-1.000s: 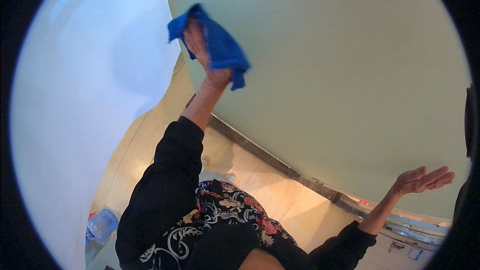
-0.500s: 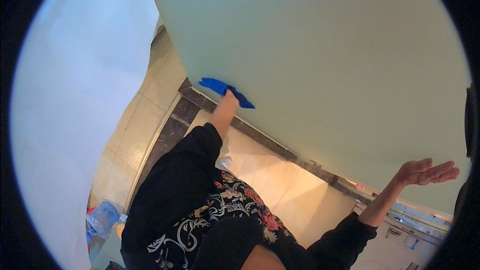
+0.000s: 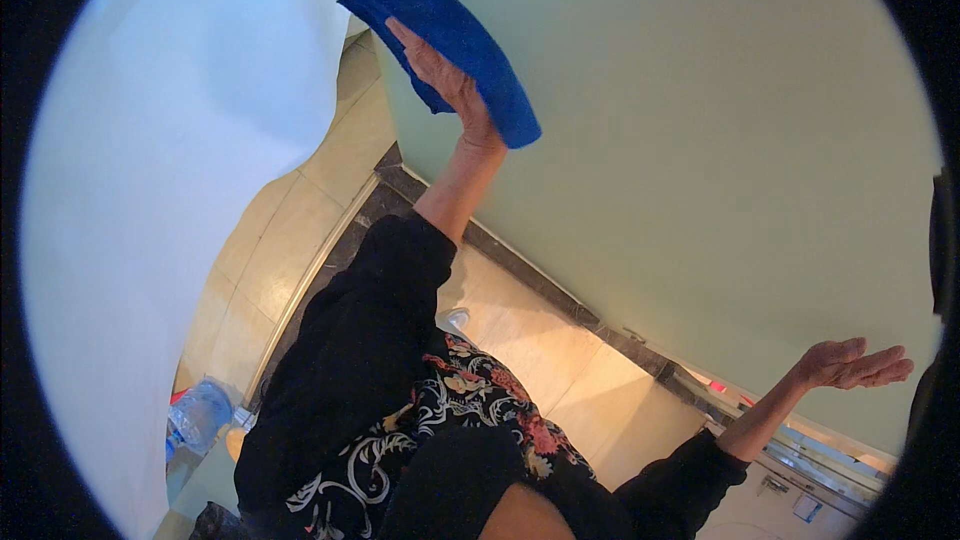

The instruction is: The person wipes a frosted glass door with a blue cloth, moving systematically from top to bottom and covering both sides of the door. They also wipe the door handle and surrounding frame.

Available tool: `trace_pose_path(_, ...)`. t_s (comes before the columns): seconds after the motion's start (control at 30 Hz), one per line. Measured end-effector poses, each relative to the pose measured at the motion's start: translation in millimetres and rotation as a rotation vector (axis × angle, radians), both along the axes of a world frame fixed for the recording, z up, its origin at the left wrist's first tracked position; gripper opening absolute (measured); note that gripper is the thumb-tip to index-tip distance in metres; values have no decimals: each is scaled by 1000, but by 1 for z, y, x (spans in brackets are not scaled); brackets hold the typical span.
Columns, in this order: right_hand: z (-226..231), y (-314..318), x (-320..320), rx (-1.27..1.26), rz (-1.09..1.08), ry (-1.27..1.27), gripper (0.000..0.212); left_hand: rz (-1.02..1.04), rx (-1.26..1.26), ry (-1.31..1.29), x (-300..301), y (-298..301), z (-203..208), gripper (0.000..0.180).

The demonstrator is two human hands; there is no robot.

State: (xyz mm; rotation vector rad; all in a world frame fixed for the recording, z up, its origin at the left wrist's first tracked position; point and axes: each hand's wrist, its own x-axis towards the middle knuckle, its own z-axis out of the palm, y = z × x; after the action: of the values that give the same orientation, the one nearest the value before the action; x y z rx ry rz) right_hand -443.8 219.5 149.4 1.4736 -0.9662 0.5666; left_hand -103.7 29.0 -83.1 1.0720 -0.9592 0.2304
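Note:
A folded blue cloth (image 3: 478,50) is in my left hand (image 3: 437,72), up at the left part of a broad pale green panel (image 3: 690,150). The fingers lie long and nearly straight along the cloth, pressing it to the panel or close against it; the exact contact is hidden. Off to the right, my right hand (image 3: 850,364) is held out with fingers extended and nothing in it. It is in front of the panel's lower right part; whether it touches the surface I cannot tell.
A large pale bluish-white surface (image 3: 180,140) fills the left side. Beige floor tiles (image 3: 265,275) show beside it, with a dark marble strip (image 3: 545,287) along the panel's foot. A clear plastic bottle (image 3: 203,415) stands lower left. Metal rails (image 3: 810,448) run at lower right.
My left hand has moved up the panel with the cloth, from near its bottom edge, and now shows its back and fingers. My right hand has barely shifted.

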Motion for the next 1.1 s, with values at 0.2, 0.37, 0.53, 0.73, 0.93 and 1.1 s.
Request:
trace_pose_path(0.2,3,-4,8,6,5,-23,42,-713,-182,1088,77,-63,-225,60)
trace_pose_path(0.37,-3,3,8,-34,-120,37,47,-859,-67,1645,75,-48,-202,64)
trace_pose_path(0.53,-3,3,8,-24,-157,14,46,-755,99,1667,47,-35,-239,64)
trace_pose_path(0.73,-3,1,9,-9,-160,44,46,-704,248,1578,-7,-28,-245,65)
trace_pose_path(0.93,-5,-2,0,-15,-80,-4,48,-480,199,857,-6,-24,-173,65)
trace_pose_path(1.1,3,6,0,-27,-8,-45,48,-209,-14,98,-19,-11,-52,65)
